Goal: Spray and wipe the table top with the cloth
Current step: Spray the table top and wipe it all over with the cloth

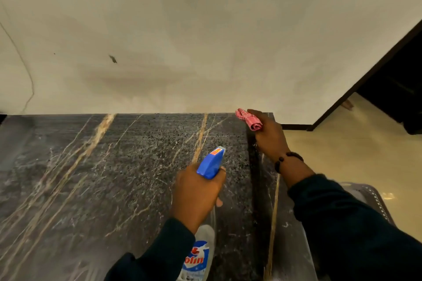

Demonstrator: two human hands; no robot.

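A dark marble table top (102, 178) with tan veins fills the lower left and middle. My left hand (196, 196) grips a spray bottle (211, 163) by its neck, the blue nozzle pointing away over the table. The bottle's clear body with a blue label (197, 255) hangs below my wrist. My right hand (270, 137) holds a bunched pink cloth (250, 118) above the table's far right corner, and a dark bead bracelet sits on that wrist.
A cream wall (205, 41) rises right behind the table's far edge. The table's right edge (253, 178) drops to a pale glossy floor (342, 143). A dark doorway (392, 89) opens at the right. A grey studded seat (374, 198) shows beside my right sleeve.
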